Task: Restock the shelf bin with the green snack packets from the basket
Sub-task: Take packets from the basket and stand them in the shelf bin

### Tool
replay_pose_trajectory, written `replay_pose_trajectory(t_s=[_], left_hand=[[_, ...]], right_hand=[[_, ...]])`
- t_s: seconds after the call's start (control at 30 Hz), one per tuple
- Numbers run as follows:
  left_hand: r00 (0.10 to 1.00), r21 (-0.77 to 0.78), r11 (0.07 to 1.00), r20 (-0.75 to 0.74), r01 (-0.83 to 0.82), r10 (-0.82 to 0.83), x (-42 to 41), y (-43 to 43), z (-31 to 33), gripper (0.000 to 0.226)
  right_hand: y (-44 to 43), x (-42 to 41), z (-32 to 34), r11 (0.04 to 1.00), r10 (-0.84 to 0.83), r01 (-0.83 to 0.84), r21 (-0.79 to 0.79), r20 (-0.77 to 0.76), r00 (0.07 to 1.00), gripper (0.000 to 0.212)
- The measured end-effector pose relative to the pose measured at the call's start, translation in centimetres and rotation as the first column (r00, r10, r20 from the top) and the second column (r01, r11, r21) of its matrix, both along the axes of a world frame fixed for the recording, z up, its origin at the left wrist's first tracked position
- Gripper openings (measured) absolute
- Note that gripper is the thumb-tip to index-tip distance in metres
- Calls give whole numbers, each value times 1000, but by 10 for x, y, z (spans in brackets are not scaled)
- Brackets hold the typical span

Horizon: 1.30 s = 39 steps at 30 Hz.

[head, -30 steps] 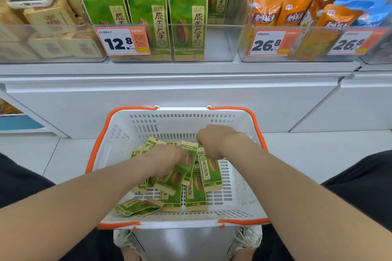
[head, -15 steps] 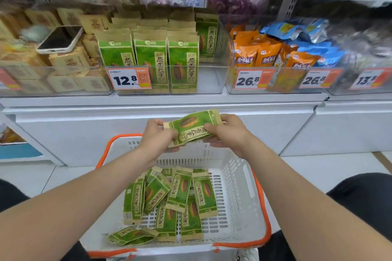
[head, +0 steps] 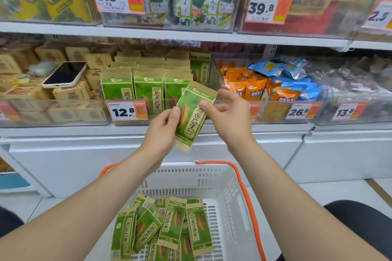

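You are facing white shop shelving (head: 148, 154) over a pale tiled floor (head: 318, 195), with the white plastic basket with orange handles (head: 233, 186) sitting below your arms, more green packets (head: 176, 222) lying in it. Your left hand (head: 163, 133) and right hand (head: 229, 121) are each pinching an edge of one green paper seed packet (head: 192, 116), just before the clear plastic shelf bin (head: 214, 74). Compared with half a second ago, the packet is now standing nearly upright instead of sideways, and higher.
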<state>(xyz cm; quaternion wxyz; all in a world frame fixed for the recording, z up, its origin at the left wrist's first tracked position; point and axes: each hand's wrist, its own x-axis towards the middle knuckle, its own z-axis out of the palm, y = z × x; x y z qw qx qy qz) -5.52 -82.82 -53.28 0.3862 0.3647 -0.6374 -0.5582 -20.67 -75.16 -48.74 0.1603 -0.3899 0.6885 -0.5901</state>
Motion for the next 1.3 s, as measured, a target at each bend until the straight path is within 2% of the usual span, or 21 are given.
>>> replay_pose_trajectory(t_s=[0.07,0.13,0.17,0.23,0.3,0.37,0.43,0.53,0.63,0.7,0.73,0.77,0.93,1.03,1.2,1.3], left_hand=[[997,-48,997,-54,-57,54,-11,-2,11,37],[996,-212,973,9,-87,92,-18,-6,25,35],[990,-347,934,79,-84,118,-20,-9,31,33],[941,-612,788,221,-71,256,-22,-19,41,23],[840,-749,662,348,-18,416,-24,-26,50,24],[746,-803,590,441,80,499,-26,-28,57,43],[679,-818,555,495,152,542,-27,-29,64,62],[586,-761,597,613,255,530,-31,-39,72,91],[503,-725,580,682,372,530,-36,-59,74,115],[473,-730,525,683,437,556,-39,-72,72,124],[471,-738,499,674,453,569,-40,-76,70,124],[481,-751,483,659,450,577,-41,-79,68,122],[569,-849,382,528,365,631,-46,-92,58,95],[622,-895,282,444,346,645,-41,-103,55,76],[635,-901,256,429,351,642,-37,-111,53,74],[640,-908,250,416,337,646,-38,-111,53,73]], right_hand=[[-1,0,19,997,72,-72,11,-92,993,28],[-3,-4,34,997,71,-74,-15,-126,989,25],[-5,-8,42,997,36,-45,-56,-151,988,27],[-8,-18,59,982,-83,45,-181,-204,976,30],[-14,-29,74,948,-186,111,-297,-236,954,33],[-22,-39,80,944,-211,115,-310,-297,931,36],[-31,-49,78,965,-175,81,-250,-381,908,41],[-46,-63,68,994,-77,18,-112,-546,834,45],[-65,-71,58,995,54,21,96,-713,700,54],[-80,-68,52,974,87,134,181,-850,520,57],[-89,-66,50,960,87,205,192,-896,435,56],[-98,-65,49,944,87,260,202,-915,394,55],[-139,-66,52,872,102,413,262,-924,370,37],[-161,-67,57,838,83,480,261,-929,361,38],[-184,-66,53,750,196,550,367,-918,345,41],[-192,-63,47,741,185,588,323,-941,285,43]])
